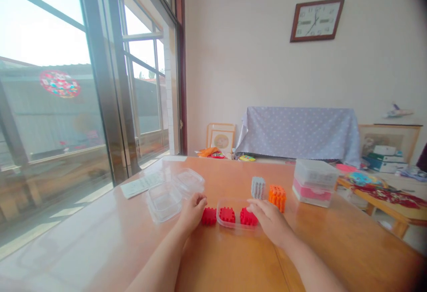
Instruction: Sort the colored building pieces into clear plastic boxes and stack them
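Head view — close quarters around the shallow tray [237, 217]

The brown table [233, 261] bears everything. Well right of the tray and farther off stands a pale plastic box [315, 183]. The right hand [271, 221] reaches over the tray's right end, fingers straight and side by side; whether they pinch anything, I cannot tell. The left hand [194, 209] is just left of the tray, fingers curled — their grip, if any, is hidden. Left of the tray and beyond it lie a near clear container [165, 202] and a far clear container [189, 180]. Past the tray's right end are the grey stack [258, 188] and the orange stack [277, 197]. Smallest come the left red block [209, 216], just outside the tray, then the middle red block [227, 215] and right red block [247, 217] inside it.

Pressing on the tray's right rim could tilt or slide it; a rightward swing could topple the orange stack. The table's window-side edge runs left of both containers. The widest room for moving seems to be on the tray's near side.
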Action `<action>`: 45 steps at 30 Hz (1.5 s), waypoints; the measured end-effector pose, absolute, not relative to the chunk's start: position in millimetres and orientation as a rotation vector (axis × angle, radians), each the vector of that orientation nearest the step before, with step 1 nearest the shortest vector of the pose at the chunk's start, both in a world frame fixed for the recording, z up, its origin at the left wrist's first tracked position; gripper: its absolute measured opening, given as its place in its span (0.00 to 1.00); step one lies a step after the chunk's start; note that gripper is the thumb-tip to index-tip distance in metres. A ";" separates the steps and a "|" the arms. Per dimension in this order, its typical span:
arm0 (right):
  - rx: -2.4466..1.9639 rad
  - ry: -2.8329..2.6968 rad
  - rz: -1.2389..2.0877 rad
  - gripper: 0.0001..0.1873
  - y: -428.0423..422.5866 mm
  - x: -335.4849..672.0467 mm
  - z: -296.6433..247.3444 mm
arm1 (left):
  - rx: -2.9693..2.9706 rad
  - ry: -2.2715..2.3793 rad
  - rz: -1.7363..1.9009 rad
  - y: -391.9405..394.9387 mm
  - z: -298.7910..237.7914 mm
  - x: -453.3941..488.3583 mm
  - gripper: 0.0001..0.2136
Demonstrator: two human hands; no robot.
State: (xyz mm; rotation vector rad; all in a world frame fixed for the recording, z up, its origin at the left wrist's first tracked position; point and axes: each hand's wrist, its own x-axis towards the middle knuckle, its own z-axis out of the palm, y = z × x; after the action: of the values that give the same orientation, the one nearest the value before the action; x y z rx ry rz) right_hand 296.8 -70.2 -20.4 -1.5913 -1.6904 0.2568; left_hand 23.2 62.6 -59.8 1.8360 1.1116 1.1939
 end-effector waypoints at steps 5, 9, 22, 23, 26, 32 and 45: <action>-1.630 -1.628 0.150 0.22 -66.9 288.6 -21.9 | 1.796 1.201 1.122 69.8 -61.4 18.6 0.09; -1.646 -1.769 0.066 0.19 -69.7 264.6 -4.1 | 1.725 1.260 1.055 74.2 -64.6 16.9 0.10; -1.711 -2.422 0.083 0.25 -24.4 173.0 45.2 | 1.667 1.293 1.025 74.1 -64.8 17.0 0.13; -1.715 -2.479 0.088 0.24 -19.3 168.7 45.0 | 1.668 1.297 1.036 74.1 -65.0 16.6 0.13; -1.767 -2.585 0.060 0.22 -5.2 159.4 42.0 | 1.666 1.310 1.064 74.5 -65.1 15.6 0.12; -1.900 -2.663 0.024 0.15 11.6 155.5 31.7 | 1.644 1.370 1.050 74.3 -61.5 14.5 0.12; -1.795 -2.318 0.107 0.20 -3.3 189.4 56.8 | 1.679 1.402 1.087 76.8 -62.2 13.9 0.10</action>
State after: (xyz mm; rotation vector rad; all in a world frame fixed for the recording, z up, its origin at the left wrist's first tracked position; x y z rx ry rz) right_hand 189.4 -3.3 56.8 -1.7951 -2.3176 0.1069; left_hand 13.9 76.8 -62.2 1.6789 1.4023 1.0873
